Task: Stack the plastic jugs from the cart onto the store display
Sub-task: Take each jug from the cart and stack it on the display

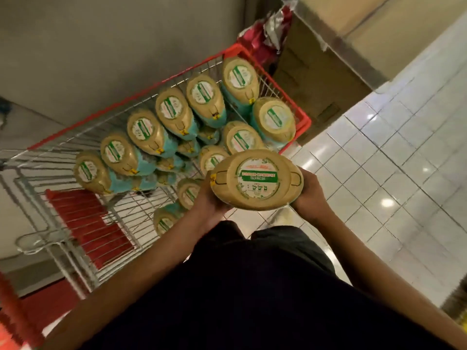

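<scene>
Near the cart, jug between left hand, right hand

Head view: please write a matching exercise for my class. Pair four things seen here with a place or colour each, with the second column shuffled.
Column one:
1. held jug
2. cart
3. floor
4. cardboard box

Column two:
A. white tiles
B. brown, beyond the cart's far end
C. red rim, wire sides
D. between the left hand and the right hand

Pairs: 1-D, 2-C, 3-A, 4-B.
</scene>
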A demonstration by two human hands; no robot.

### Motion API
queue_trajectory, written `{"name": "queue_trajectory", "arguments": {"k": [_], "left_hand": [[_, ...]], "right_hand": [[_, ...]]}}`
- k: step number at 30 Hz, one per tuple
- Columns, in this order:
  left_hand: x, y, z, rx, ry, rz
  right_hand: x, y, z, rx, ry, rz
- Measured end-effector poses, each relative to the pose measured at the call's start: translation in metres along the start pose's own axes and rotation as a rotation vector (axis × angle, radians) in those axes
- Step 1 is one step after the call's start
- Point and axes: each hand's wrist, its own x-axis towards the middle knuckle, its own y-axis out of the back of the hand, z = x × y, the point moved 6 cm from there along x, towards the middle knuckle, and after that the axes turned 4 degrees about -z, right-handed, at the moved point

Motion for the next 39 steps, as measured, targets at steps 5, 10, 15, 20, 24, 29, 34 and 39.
{"name": "queue_trajectory", "arguments": {"k": [5,10,15,20,24,29,34,39], "left_hand": [[0.031,-0.082,-0.046,0.249,0.099,-0.039],[0.052,-0.181,-0.097,0.389,0.117,-0.139],[0.078,-0.267,-0.144,0.441,0.177,-0.214],[0.11,-0.346,-0.165,0.532,0.207,-0.266],[0.146,-0.399,-0.178,0.584,0.248,-0.3],[0.208,-0.473,-0.188,0.675,0.266,-0.333],[0.269,-0.561,-0.194,0.69,0.322,-0.379],[0.321,-0.651,-0.19,0.752,0.326,-0.393]], "right_hand": [[-0.05,0.091,0.031,0.021,-0.1,0.15],[-0.097,0.184,0.064,0.019,-0.132,0.216],[-0.13,0.277,0.079,0.008,-0.128,0.289],[-0.143,0.353,0.087,0.016,-0.106,0.42],[-0.139,0.407,0.103,0.045,-0.109,0.507],[-0.114,0.484,0.132,0.077,-0.133,0.545],[-0.077,0.58,0.141,0.073,-0.164,0.59],[-0.045,0.67,0.149,0.075,-0.189,0.612]]}}
